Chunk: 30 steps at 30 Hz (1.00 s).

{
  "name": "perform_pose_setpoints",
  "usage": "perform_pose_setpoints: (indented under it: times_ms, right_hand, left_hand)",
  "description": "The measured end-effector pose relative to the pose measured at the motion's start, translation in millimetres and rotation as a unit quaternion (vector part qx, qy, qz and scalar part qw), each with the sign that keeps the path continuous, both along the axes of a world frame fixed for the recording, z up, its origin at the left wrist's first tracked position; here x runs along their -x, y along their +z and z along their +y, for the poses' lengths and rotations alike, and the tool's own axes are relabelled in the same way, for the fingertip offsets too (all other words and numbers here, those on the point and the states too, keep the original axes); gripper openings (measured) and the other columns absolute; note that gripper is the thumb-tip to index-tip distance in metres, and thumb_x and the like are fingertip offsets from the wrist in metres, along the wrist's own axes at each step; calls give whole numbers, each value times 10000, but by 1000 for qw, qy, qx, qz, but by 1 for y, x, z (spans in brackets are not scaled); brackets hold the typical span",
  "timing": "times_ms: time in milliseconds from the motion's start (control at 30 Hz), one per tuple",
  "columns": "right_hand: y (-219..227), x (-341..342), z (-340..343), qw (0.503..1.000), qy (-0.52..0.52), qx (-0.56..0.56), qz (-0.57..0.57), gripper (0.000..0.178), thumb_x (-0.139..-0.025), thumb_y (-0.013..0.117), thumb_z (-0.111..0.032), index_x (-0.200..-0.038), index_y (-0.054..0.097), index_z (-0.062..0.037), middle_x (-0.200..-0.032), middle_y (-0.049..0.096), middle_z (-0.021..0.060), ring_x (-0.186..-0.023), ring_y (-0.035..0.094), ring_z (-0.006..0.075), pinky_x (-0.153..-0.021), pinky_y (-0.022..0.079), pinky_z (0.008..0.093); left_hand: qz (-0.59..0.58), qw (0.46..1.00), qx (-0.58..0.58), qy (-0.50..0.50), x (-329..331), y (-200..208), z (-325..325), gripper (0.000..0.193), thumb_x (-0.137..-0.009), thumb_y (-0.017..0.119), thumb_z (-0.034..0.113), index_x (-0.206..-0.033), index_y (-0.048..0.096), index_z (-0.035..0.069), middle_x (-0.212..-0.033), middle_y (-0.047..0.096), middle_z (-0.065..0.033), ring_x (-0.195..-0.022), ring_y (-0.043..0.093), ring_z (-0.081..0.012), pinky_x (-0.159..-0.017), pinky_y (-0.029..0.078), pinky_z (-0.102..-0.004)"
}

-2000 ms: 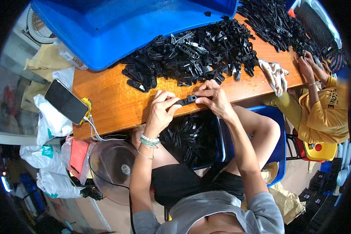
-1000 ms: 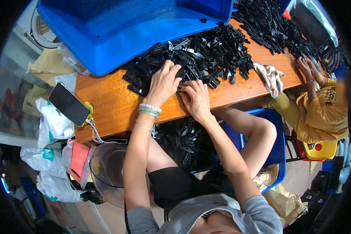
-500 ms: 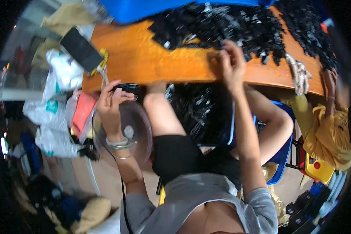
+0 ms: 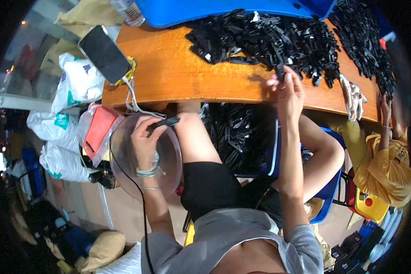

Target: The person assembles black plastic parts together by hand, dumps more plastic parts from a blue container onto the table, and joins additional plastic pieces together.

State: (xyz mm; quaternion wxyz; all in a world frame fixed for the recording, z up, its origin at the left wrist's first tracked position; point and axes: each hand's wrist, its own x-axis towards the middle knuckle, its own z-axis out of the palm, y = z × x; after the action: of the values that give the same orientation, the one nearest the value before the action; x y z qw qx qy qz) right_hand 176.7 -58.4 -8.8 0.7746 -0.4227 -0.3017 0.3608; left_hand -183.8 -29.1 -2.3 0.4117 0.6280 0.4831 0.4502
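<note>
Over a clear plastic tub (image 4: 170,171) at the left, my left hand (image 4: 145,139) pinches a small, dark, elongated plastic part (image 4: 168,122) between thumb and fingers. My right hand (image 4: 291,93) is at the near side of a heap of black plastic parts (image 4: 242,39) on the orange wooden table (image 4: 169,68). Its thumb and fingers close on one long black plastic part (image 4: 280,66), whose far end overlaps the heap. Below the table edge, more black parts (image 4: 230,137) fill a blue-rimmed container between my legs.
A blue bin (image 4: 178,13) stands at the table's far side. A phone (image 4: 106,55) with a white cable lies at the left corner. White bags (image 4: 61,160) and a red item in plastic (image 4: 98,132) are further left. A person in yellow (image 4: 388,160) works at the right, near a pale glove (image 4: 351,96).
My left hand has moved slightly right and lower, still holding its plastic part. My right hand has shifted right and now pinches a black part at the heap's edge.
</note>
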Motion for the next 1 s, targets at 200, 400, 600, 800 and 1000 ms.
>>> perform_pose_setpoints:
  times_ms: [200,400,600,800,1000]
  right_hand:
    - [28,21,-11,989,113,95,-24,344,-935,562,-73,-1262,530,29,-966,654,125,-745,612,134,-665,492,236]
    - [27,18,-14,900,99,205,-372,252,-844,666,-30,-1095,663,-1,-879,648,60,-825,580,143,-773,457,261]
    - [26,15,-10,862,47,172,-474,253,-773,714,-22,-1024,695,11,-899,633,105,-876,561,216,-817,435,298]
    - [19,8,-11,872,37,165,-460,249,-744,724,-44,-988,707,-1,-892,610,111,-861,538,262,-809,422,346]
    - [16,12,-5,847,15,140,-513,186,-742,722,-57,-920,694,-10,-860,593,101,-874,528,266,-808,401,358]
  left_hand:
    - [-6,976,-171,-131,-133,21,38,221,-725,727,-30,-936,664,-31,-958,634,-125,-864,642,-245,-768,511,-309]
    - [106,938,-253,-213,-165,8,61,198,-714,742,56,-883,671,-17,-885,601,-113,-869,555,-281,-786,468,-366]
    - [102,946,-205,-230,-160,4,64,217,-708,750,75,-903,693,-3,-879,571,-96,-863,530,-261,-767,457,-355]
    - [98,943,-215,-233,-162,8,65,192,-709,740,55,-876,679,-19,-858,568,-102,-848,525,-262,-762,453,-357]
    - [96,940,-201,-258,-164,10,65,174,-706,734,47,-857,674,-16,-839,581,-99,-838,525,-266,-768,449,-354]
